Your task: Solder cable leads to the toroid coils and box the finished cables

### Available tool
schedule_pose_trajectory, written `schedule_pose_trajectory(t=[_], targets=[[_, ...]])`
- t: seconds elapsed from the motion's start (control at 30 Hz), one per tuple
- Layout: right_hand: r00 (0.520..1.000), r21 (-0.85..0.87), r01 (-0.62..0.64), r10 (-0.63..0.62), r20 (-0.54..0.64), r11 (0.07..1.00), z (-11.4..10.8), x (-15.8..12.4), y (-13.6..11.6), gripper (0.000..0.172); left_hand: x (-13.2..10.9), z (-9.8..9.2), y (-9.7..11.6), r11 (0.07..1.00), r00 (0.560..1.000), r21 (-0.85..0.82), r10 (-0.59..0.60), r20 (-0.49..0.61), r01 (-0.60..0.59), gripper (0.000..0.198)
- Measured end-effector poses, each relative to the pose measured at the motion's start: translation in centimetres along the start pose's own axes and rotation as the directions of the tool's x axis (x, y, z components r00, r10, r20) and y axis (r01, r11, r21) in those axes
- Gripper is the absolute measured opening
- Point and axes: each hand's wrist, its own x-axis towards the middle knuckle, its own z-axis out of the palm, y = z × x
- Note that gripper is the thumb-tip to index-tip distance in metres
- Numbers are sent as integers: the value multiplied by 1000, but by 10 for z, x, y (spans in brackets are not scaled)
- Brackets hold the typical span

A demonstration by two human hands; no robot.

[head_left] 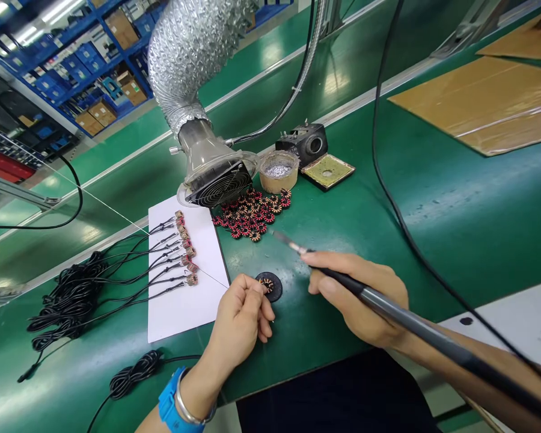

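Observation:
My left hand (pixel 246 310) pinches a thin solder wire (pixel 213 278) that runs off to the upper left. Its fingertips rest beside a small wound ring coil (pixel 267 284), which lies on a round black pad (pixel 276 287). My right hand (pixel 358 294) is closed round a black soldering iron (pixel 388 305); the tip points up and left, apart from the coil. Beyond both hands lies a pile of red and black ring coils (pixel 250 213). Coils with black cables (pixel 187 246) are lined up on a white sheet (pixel 162 325) at the left.
A silver extraction duct (pixel 193 54) with a black fan (pixel 220 185) hangs over the bench. Near it stand a solder cup (pixel 279 171), an iron stand (pixel 313 144) and a sponge tray (pixel 328 171). Cable bundles (pixel 74 294) lie left, cardboard sheets (pixel 487 102) right.

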Motion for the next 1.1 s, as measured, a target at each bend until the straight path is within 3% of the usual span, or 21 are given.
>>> schedule_pose_trajectory(t=[0.17,0.5,0.6,0.87,1.1], targets=[[988,-54,-2,10,152,999,14,15,-1,21,-1,-3,-3,1000,999,13,25,46,-26,31],[850,-126,334,-240,468,934,31,25,7,25,-5,-6,-8,989,992,105,90,92,-100,37],[850,-150,364,-262,458,919,32,26,5,23,-7,-5,-3,979,991,169,100,88,-113,36],[911,-231,337,-254,326,913,34,19,3,22,-13,-4,12,871,986,468,163,19,-153,29],[941,-191,282,-232,247,940,35,16,7,24,-5,-2,5,944,988,291,154,28,-156,29]])
